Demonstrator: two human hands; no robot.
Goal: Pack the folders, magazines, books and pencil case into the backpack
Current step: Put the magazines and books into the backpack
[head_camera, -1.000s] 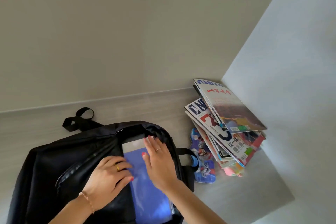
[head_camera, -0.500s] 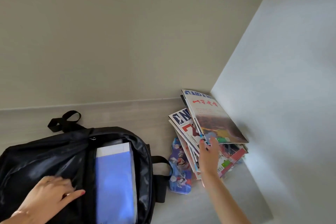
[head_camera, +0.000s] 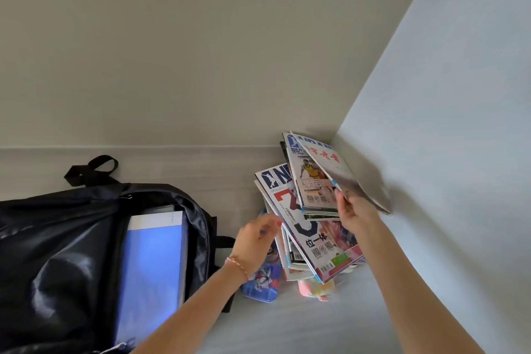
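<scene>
A black backpack (head_camera: 57, 253) lies open on the left of the desk with a blue folder (head_camera: 152, 273) standing in its main pocket. In the right corner sits a slanted stack of magazines (head_camera: 313, 238). My right hand (head_camera: 355, 214) grips the lower edge of the top magazine (head_camera: 339, 169), which is tilted up off the stack. My left hand (head_camera: 255, 241) hovers by the stack's left edge with fingers loosely curled, holding nothing. A blue printed pencil case (head_camera: 263, 282) lies partly under my left wrist and the stack.
Walls close the desk off at the back and on the right, forming a corner behind the stack. A pink item (head_camera: 313, 289) pokes out from under the stack's front. The backpack's top loop (head_camera: 94, 169) points toward the back wall.
My left hand left the backpack and moved right to the stack. My right hand took hold of the top magazine and lifted its edge.
</scene>
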